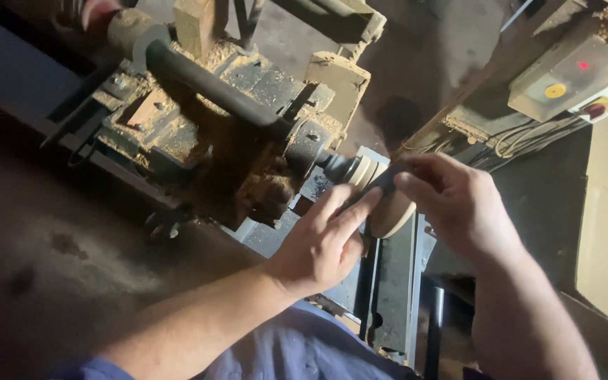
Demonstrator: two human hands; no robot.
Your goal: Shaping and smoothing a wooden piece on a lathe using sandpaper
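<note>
A pale round wooden piece sits on the end of a lathe spindle. My left hand reaches in from below, its fingers lying along a dark narrow strip pressed against the wood. My right hand comes from the right and pinches the other end of that strip over the piece. Both hands hold the strip across the wooden piece's rim. What the strip is made of is too dark to tell.
The sawdust-caked lathe body with a long dark bar fills the upper left. A grey switch box with a yellow button and red light stands at the upper right, cables below it. The lathe's metal bed runs down under my hands.
</note>
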